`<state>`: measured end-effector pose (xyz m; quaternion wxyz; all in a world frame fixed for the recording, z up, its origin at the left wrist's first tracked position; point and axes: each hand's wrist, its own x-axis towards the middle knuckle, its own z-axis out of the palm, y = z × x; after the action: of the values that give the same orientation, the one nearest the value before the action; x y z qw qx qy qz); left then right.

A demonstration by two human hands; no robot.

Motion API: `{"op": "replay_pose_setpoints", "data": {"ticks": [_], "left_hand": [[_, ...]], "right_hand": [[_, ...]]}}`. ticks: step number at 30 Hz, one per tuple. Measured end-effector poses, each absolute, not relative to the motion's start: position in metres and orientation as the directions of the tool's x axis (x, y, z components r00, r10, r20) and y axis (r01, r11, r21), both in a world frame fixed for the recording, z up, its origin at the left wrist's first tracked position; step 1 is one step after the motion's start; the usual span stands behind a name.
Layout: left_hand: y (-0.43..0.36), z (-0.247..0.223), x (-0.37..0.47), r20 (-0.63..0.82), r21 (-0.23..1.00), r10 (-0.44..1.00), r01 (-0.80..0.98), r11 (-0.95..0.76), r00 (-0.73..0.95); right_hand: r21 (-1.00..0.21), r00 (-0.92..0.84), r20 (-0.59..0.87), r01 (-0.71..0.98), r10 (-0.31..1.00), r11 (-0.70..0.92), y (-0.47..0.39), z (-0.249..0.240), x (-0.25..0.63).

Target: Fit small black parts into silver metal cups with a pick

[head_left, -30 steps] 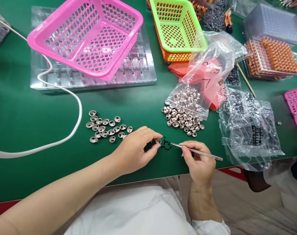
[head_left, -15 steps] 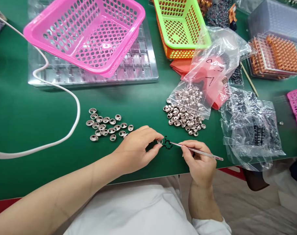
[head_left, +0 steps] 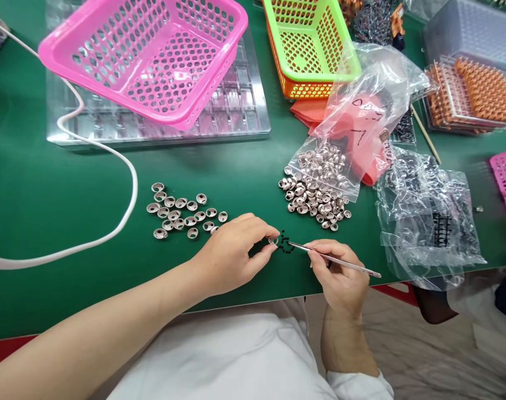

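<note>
Between thumb and forefinger, my left hand (head_left: pixel 236 247) pinches a small silvery metal cup (head_left: pixel 273 240) close above the table. My right hand (head_left: pixel 340 272) is closed on a pair of slim metal tweezers (head_left: pixel 336 259), whose tip points left among tiny black pieces (head_left: pixel 285 248) on the green surface. Whether the tip grips one of them is too small to tell. Left of my left hand lie loose metal cups (head_left: pixel 178 214) with holes in them. A larger pile of such cups (head_left: pixel 315 200) spills from a clear plastic bag (head_left: pixel 348 161) beyond my hands.
A pink basket (head_left: pixel 181 114) rests on a clear compartment tray (head_left: pixel 253 122) at the back left, beside a white cable (head_left: pixel 131 189). Stacked green and orange baskets (head_left: pixel 315 78) stand behind the bag. Plastic bags of dark parts (head_left: pixel 431 216) and orange parts (head_left: pixel 486 94) lie to the right.
The tweezers' tip has shifted very slightly left among the black pieces, a few of which look rearranged. My left hand keeps its pinch on the metal cup.
</note>
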<state>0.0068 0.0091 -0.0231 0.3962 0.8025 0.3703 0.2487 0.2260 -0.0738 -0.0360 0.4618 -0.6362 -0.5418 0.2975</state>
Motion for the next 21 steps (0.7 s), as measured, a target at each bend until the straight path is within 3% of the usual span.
{"op": "replay_pose_setpoints", "data": {"ticks": [7,21], "left_hand": [[0.0092,-0.0203,0.0065,0.105,0.819,0.789,0.398,-0.414,0.605],[0.0089,-0.0239,0.0064,0.112,0.816,0.789,0.398,-0.42,0.604]], "right_hand": [[-0.894,0.162,0.148,0.444,0.976,0.062,-0.0733,-0.0363,0.2285],[-0.744,-0.039,0.376,0.583,0.926,0.327,-0.0746,-0.0376,0.2274]]}}
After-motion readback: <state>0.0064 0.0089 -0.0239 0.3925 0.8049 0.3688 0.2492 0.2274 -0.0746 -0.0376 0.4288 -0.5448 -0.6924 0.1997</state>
